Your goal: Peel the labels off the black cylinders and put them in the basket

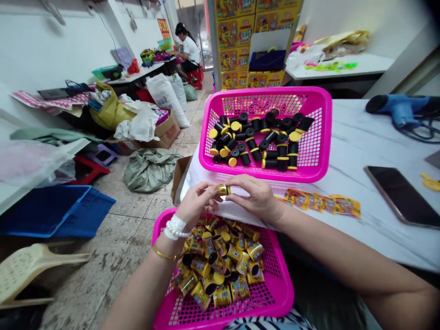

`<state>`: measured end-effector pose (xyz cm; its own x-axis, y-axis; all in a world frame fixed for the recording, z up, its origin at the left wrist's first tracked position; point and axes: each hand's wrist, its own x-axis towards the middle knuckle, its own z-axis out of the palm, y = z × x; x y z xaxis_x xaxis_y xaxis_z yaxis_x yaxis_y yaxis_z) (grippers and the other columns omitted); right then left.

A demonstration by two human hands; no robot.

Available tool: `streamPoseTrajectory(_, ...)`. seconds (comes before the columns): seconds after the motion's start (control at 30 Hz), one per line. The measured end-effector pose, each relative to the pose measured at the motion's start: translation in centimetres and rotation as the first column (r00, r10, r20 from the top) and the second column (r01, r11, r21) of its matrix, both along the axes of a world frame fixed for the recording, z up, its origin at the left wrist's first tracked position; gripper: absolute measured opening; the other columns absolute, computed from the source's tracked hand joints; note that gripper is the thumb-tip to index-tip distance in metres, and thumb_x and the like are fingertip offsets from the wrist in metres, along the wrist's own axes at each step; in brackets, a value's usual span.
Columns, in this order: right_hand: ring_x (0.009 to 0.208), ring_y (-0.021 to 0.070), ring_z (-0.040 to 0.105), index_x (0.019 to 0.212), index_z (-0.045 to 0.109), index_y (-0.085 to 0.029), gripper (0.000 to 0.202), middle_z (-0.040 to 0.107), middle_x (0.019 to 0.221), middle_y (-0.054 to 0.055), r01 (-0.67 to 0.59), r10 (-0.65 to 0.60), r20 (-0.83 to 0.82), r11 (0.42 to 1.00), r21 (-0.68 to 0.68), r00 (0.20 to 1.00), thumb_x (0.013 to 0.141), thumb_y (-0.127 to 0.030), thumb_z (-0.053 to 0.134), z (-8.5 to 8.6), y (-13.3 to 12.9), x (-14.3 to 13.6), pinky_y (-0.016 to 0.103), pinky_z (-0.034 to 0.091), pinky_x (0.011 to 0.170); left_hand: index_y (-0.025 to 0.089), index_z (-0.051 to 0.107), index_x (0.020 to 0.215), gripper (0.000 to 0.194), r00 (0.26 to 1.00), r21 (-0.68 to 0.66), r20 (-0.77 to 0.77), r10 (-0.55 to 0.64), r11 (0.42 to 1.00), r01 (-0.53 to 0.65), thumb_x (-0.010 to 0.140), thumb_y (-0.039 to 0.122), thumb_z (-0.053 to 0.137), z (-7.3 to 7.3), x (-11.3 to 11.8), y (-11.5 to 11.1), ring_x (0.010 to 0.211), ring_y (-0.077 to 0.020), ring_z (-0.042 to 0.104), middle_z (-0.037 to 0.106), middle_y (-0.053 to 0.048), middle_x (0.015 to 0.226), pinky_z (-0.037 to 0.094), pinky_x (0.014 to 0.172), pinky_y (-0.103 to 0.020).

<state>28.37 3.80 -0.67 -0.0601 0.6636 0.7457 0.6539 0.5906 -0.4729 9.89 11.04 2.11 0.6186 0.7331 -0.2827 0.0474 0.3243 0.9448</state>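
Between my two hands is a small cylinder (223,189) with a yellow printed wrapper and a dark end. My left hand (202,197) pinches its left side, and my right hand (252,195) holds its right end with thumb and fingers. Just beyond my hands, a pink basket (264,175) holds bare black cylinders with yellow caps. Below my hands sits another pink basket (283,286), full of cylinders in yellow printed wrappers. Flat printed wrappers (323,202) lie in an overlapping row on the white table, right of my right hand.
On the white table (347,137) are a phone (404,195) and a blue heat gun (402,110). Left are a blue bin (44,211), a cream stool (30,270) and sacks (151,169). A person (189,50) sits at a far table; stacked boxes (237,36) stand behind.
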Motion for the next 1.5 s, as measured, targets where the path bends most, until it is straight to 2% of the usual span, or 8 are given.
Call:
streamPoseTrajectory(0.23,0.085,0.0186,0.072,0.105,0.074,-0.02,0.029,0.074,0.097,0.006,-0.158,0.087,-0.397,0.976,-0.149,0.914,0.079,-0.031,0.082,-0.4,-0.3,-0.6,0.032,0.064,0.076,0.013,0.07,0.101,0.031,1.0,0.335,0.024,0.02,0.942,-0.027,0.078,0.032,0.077,-0.8,-0.4,-0.7,0.055,-0.0088,0.055,0.066,0.0,0.067,0.046,0.056,-0.022)
streamPoseTrajectory(0.53,0.074,0.0182,0.073,0.091,0.077,-0.017,0.036,0.077,0.084,0.004,-0.433,-0.107,-0.805,0.797,-0.42,0.584,0.06,-0.028,0.091,-0.5,0.2,-0.9,0.035,0.062,0.075,0.017,0.07,0.115,0.031,0.994,0.824,-0.098,-0.043,0.556,0.105,0.084,0.026,0.069,-1.1,-0.6,-0.1,0.097,-0.0216,0.067,0.074,-0.01,0.108,0.051,0.087,-0.034)
streamPoseTrajectory(0.73,0.092,0.02,0.071,0.099,0.077,-0.022,0.027,0.074,0.102,0.007,-0.229,0.027,-0.539,0.922,-0.312,0.842,0.073,-0.025,0.083,-0.4,0.0,-0.7,0.037,0.061,0.086,0.016,0.062,0.117,0.04,0.996,0.351,0.031,-0.08,0.934,0.064,0.086,0.043,0.066,-2.2,-0.4,-0.4,0.054,-0.0131,0.061,0.069,-0.001,0.07,0.049,0.054,-0.025)
streamPoseTrajectory(0.8,0.097,0.0206,0.07,0.103,0.077,-0.024,0.032,0.072,0.109,0.007,-0.247,0.055,-0.506,0.914,-0.32,0.861,0.072,-0.027,0.084,-0.5,0.1,-0.6,0.036,0.061,0.086,0.016,0.06,0.111,0.041,0.996,0.212,0.071,-0.047,0.977,0.031,0.084,0.045,0.069,-2.4,-0.4,-0.6,0.044,-0.0097,0.052,0.061,0.004,0.057,0.043,0.046,-0.021)
streamPoseTrajectory(1.0,0.072,0.0159,0.071,0.106,0.073,-0.017,0.037,0.074,0.085,0.004,-0.466,-0.034,-0.755,0.769,-0.439,0.655,0.073,-0.031,0.083,-0.8,0.6,-0.5,0.032,0.062,0.072,0.015,0.063,0.106,0.041,0.996,0.271,0.083,0.03,0.961,-0.052,0.077,0.038,0.079,-2.0,-0.5,-0.8,0.052,-0.0093,0.056,0.063,0.003,0.062,0.046,0.052,-0.02)
streamPoseTrajectory(1.27,0.097,0.0196,0.072,0.103,0.077,-0.023,0.02,0.076,0.105,0.008,-0.209,0.188,-0.171,0.971,-0.115,0.967,0.085,-0.017,0.073,0.2,-0.6,-0.6,0.032,0.059,0.087,0.015,0.062,0.102,0.035,0.991,0.059,0.11,-0.075,0.996,0.069,0.081,0.04,0.073,-2.1,-0.9,-0.9,0.044,-0.0096,0.056,0.067,-0.001,0.069,0.044,0.042,-0.022)
streamPoseTrajectory(1.4,0.089,0.0199,0.073,0.099,0.079,-0.022,0.018,0.078,0.097,0.007,-0.147,0.083,-0.335,0.974,-0.171,0.939,0.081,-0.021,0.077,-0.1,-0.7,-0.8,0.032,0.06,0.082,0.016,0.066,0.104,0.027,0.994,0.329,0.106,-0.034,0.944,-0.002,0.083,0.032,0.073,-2.1,-0.6,-1.3,0.055,-0.0103,0.059,0.066,0.0,0.069,0.047,0.052,-0.022)
streamPoseTrajectory(1.5,0.081,0.0206,0.073,0.092,0.08,-0.02,0.02,0.078,0.089,0.006,-0.259,-0.06,-0.589,0.859,-0.442,0.806,0.075,-0.031,0.082,-0.2,-0.3,-0.8,0.034,0.06,0.077,0.018,0.071,0.102,0.023,0.995,0.628,0.095,0.008,0.775,-0.066,0.08,0.022,0.073,-2.5,-0.1,-1.3,0.08,-0.0157,0.066,0.074,-0.007,0.093,0.053,0.074,-0.029)
